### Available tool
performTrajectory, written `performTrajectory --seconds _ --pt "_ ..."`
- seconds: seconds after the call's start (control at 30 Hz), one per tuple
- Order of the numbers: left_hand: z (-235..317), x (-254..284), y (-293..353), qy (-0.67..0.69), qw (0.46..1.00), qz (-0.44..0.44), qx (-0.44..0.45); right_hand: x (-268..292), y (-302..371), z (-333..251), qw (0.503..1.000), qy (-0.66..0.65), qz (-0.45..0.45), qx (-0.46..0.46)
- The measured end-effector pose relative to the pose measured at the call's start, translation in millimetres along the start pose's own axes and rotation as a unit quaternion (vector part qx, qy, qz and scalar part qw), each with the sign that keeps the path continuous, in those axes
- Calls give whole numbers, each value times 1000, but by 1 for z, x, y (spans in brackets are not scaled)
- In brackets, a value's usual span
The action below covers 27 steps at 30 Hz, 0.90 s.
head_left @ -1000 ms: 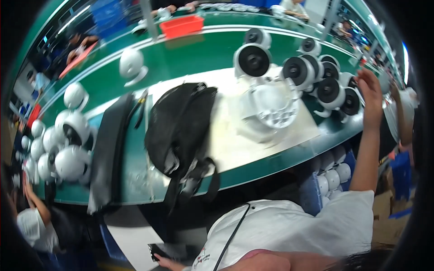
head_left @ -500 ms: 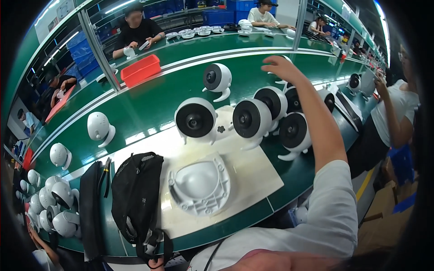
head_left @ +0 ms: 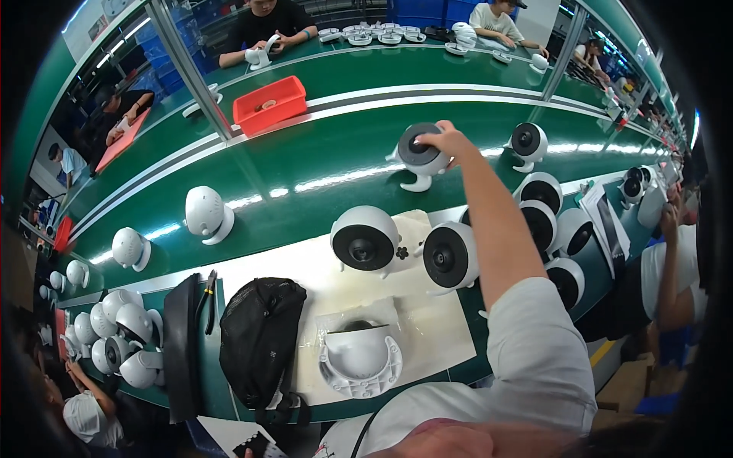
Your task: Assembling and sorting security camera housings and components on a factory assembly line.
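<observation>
Camera [head_left: 418, 155], white round body with dark lens face, stood on its foot on the green belt [head_left: 305, 164], well out from the near edge. Right hand [head_left: 445, 142] was stretched across with the arm nearly straight, fingers curled over the top and right side of the camera body, gripping it. Foot looked to be touching the belt; couldn't tell whether any weight was off it. Left hand wasn't in frame.

Layout near the body: two more cameras [head_left: 365, 240] and [head_left: 450, 256] stood lens-forward on the white mat [head_left: 305, 271], right under the reaching arm. A cluster of the same units [head_left: 544, 221] sat just right of the forearm. A white bracket in a clear bag [head_left: 359, 355] lay on the counter [head_left: 229, 397] edge, black bag [head_left: 261, 343] beside it. Another camera [head_left: 527, 143] stood on the belt to the right, apart from the held one.

My read on doing it well:
- grip stayed on the shell, fingertips near the lens rim; better kept off the glass
- at full reach the hold was one-sided, so a straight lift before pulling back looked safer than a drag on the foot
- forearm passed close above the two mat units; elbow needed to stay high to avoid tipping them
</observation>
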<state>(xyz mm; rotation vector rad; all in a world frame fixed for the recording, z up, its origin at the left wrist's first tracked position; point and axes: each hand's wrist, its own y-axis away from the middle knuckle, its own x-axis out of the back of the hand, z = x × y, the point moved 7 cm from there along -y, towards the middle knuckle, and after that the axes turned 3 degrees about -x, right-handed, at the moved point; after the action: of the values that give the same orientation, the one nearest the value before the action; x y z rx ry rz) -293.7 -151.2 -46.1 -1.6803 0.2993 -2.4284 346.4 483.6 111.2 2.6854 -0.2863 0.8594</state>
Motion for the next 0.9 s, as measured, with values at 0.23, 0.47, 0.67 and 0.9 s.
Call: performTrajectory --seconds 0.23,0.47,0.67,0.9 --pt "47 98 -133 442 724 -258 461 75 108 -2 870 -481 -107 2" --pt "71 72 -248 436 754 -404 280 145 244 106 778 -612 121 75" --pt "92 29 -278 421 756 -463 193 238 449 221 738 -586 249 226" --pt "115 -32 -259 395 736 -536 123 231 549 300 743 -316 583 86"
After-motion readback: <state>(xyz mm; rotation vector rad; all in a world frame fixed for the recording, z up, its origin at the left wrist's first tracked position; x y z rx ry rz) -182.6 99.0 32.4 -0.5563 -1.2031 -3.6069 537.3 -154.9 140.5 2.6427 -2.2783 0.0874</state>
